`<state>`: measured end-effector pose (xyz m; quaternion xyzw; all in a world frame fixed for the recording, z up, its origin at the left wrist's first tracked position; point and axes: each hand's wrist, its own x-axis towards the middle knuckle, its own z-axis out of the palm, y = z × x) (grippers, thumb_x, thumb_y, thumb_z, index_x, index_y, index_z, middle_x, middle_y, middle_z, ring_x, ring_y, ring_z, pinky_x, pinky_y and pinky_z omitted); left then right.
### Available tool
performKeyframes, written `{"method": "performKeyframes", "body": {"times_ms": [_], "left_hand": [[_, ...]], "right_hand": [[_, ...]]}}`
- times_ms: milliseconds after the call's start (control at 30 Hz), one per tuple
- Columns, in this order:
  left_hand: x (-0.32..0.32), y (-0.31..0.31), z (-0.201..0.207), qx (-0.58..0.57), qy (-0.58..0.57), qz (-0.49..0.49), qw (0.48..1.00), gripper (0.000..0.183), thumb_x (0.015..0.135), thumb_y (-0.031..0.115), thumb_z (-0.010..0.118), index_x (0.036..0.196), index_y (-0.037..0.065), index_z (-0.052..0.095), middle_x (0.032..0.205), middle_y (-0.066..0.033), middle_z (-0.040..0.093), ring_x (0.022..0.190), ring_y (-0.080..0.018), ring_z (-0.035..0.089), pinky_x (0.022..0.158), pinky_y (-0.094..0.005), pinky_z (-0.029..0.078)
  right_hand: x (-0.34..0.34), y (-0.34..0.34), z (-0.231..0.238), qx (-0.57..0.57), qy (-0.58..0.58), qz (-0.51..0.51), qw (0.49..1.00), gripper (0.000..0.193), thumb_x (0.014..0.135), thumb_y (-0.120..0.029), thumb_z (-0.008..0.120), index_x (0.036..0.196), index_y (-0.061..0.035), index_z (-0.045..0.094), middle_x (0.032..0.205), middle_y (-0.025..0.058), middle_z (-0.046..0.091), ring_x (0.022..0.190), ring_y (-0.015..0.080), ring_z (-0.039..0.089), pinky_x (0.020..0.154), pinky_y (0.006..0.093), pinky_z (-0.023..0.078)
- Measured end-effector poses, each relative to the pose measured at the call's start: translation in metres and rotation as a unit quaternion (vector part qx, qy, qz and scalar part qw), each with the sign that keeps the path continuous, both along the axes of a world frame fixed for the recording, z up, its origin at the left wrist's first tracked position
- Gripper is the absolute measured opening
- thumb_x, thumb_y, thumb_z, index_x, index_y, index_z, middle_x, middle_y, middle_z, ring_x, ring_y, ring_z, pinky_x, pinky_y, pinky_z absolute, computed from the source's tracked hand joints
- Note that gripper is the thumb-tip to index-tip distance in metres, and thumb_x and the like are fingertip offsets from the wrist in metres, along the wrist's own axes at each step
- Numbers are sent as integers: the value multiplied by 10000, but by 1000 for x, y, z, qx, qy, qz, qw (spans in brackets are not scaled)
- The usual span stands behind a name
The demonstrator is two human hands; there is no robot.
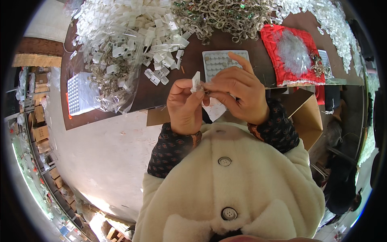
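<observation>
Above the near edge of the brown table, my hands meet in front of my chest. Between its thumb and fingers, my left hand [183,107] grips a small white plastic card [196,82] that stands roughly upright. My right hand [244,92] pinches close beside the card, its index finger raised. Whatever small thing lies in that pinch is too small to make out. Just beyond my hands lies a pale tray [207,66] with rows of small hollows, partly hidden by my right hand.
White plastic pieces [121,18] heap at the back left, beside tangled metallic loops [225,20]. A clear bag [135,52] of mixed pieces lies at left, near a dimpled sheet [80,92]. Red cloth [270,40] bears clear film at right. A cardboard box [310,125] stands below.
</observation>
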<state>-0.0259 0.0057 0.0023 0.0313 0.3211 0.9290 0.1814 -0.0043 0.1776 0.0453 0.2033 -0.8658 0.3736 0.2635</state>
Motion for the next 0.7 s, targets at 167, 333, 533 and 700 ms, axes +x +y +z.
{"method": "performKeyframes", "body": {"times_ms": [167, 333, 533, 700], "left_hand": [[1, 2, -2, 3, -13, 9, 1000, 200, 887, 4, 674, 1052, 47, 570, 1007, -118, 682, 785, -156, 623, 681, -319, 522], [2, 5, -7, 7, 24, 20, 1000, 258, 891, -2, 674, 1126, 44, 576, 1105, -164, 675, 934, -208, 662, 803, -354, 566], [1, 6, -9, -16, 98, 42, 994, 287, 894, -62, 646, 1169, 5, 601, 1180, -213, 662, 1059, -248, 665, 928, -408, 561], [2, 6, -11, -32, 148, 66, 986, 279, 869, -121, 640, 1125, -10, 634, 1187, -216, 663, 1047, -241, 669, 928, -396, 557]], "right_hand": [[8, -7, -9, -142, -64, 18, 988, 196, 804, 6, 763, 984, -41, 702, 909, 59, 705, 856, 233, 689, 979, 448, 497], [10, -4, -7, -149, -44, -1, 988, 188, 816, 59, 733, 984, -11, 686, 924, 100, 687, 841, 242, 688, 838, 356, 545], [13, -10, -1, -247, -111, -32, 962, 179, 801, 53, 721, 953, -38, 697, 894, 73, 705, 796, 210, 663, 691, 306, 531], [12, -13, 0, -258, -120, -25, 958, 151, 810, 53, 710, 931, -36, 694, 917, 75, 718, 790, 214, 663, 697, 297, 531]]}}
